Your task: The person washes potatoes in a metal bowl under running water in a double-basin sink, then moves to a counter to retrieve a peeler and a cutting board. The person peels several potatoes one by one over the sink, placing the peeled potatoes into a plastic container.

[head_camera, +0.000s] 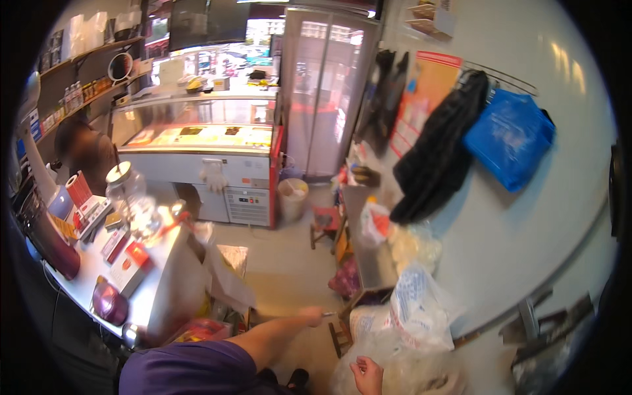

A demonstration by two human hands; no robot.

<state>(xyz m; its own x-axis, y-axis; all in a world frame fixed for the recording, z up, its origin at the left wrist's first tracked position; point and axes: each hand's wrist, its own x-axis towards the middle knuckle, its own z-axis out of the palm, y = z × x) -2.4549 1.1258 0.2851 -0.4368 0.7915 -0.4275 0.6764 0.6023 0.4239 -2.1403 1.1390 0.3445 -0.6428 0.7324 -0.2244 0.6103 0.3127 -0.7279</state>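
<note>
My left arm, in a purple short sleeve, reaches out over the floor. Blurred by motion, my left hand [311,316] is closed around a thin stick-like object [329,314] whose tip points right, towards a small wooden stool [339,338]. Lower down, my right hand [368,374] is held with loosely curled fingers in front of a large clear plastic bag [405,363]; no object shows in it. White plastic bags with blue print [419,301] stand beyond that hand. Part of the stool is hidden behind the bags.
A counter [163,276] with boxes and jars runs along the left. Ahead stand a glass display fridge [197,168], a bucket [292,197] and a red stool [326,219]. A metal table [365,242] lines the right wall, below a hanging blue bag [511,138]. A person [101,153] is behind the counter.
</note>
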